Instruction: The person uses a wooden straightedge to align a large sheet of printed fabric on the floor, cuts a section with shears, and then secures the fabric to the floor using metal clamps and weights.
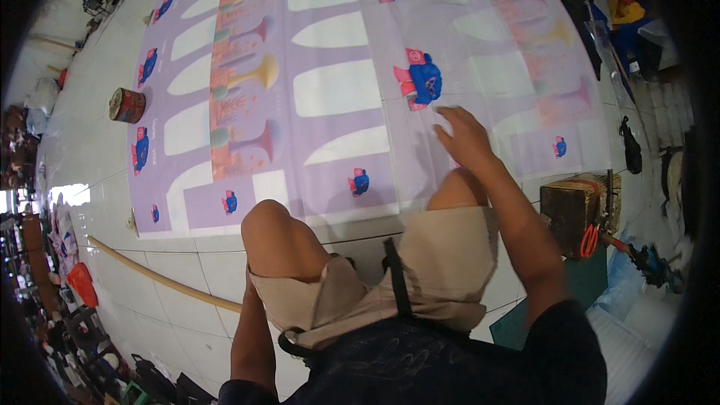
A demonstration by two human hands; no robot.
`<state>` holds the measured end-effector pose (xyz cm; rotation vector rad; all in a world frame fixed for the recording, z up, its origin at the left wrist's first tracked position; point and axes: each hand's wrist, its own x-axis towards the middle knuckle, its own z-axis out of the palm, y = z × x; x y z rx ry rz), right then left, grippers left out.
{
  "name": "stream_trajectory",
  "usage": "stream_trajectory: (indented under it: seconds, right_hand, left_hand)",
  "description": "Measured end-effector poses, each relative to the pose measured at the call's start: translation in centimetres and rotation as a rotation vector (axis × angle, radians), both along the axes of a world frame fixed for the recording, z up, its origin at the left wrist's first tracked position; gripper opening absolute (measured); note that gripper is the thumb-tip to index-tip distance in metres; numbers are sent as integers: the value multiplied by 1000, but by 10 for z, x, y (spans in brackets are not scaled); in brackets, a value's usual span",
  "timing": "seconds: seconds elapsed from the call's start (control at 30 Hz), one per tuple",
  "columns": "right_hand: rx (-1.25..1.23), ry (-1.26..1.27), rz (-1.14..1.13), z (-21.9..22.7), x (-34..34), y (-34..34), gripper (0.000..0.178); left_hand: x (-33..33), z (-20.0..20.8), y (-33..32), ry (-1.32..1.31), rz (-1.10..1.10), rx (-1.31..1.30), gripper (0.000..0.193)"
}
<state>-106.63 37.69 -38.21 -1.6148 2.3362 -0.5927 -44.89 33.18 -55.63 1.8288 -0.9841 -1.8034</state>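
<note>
A wide printed sheet (337,116) in lilac and white lies spread on the floor before my knees, with blue-and-pink cartoon figures and rows of white arched shapes. Its right part looks paler, as if under a translucent layer. My right hand (466,139) is over this paler part, just beyond my right knee, fingers reaching toward a large blue figure (425,81). Thumb and forefinger are apart and nothing shows between them. Whether the fingertips touch the sheet, I cannot tell. My left forearm runs up beside my left thigh, which hides the left hand.
A rusty round tin (127,105) stands at the sheet's left edge. A long curved wooden strip (161,279) lies on the tiles at left. At right are a worn box (574,206), orange-handled scissors (590,241) and a green board (559,304). Clutter lines both sides.
</note>
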Motion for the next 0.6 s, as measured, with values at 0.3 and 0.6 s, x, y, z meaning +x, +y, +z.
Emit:
stream_trajectory:
  seconds: [0.3, 0.6]
  right_hand:
    - [313, 179, 542, -139, 177, -100, 59]
    - [716, 165, 356, -153, 54, -40, 49]
  left_hand:
    - [-11, -66, -69, -344, 147, -110, 75]
    - [12, -88, -31, -431, -16, -321, 68]
